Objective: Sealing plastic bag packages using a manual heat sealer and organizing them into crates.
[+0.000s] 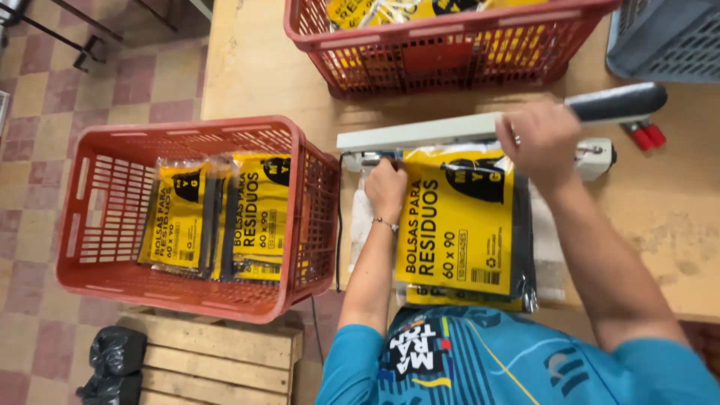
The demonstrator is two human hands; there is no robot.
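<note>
The right hand (541, 139) is gripping the sealer arm (450, 129) near its black handle (619, 103), fingers curled over it, pressing it onto the top edge of the yellow pack (457, 225), which is lying flat on the table (255, 67) in front of the person. The left hand (385, 187) is resting closed on the pack's top left corner, just under the arm. A red crate (187, 217) holding similar packs is sitting to the left, another red crate (442, 45) standing beyond the sealer.
</note>
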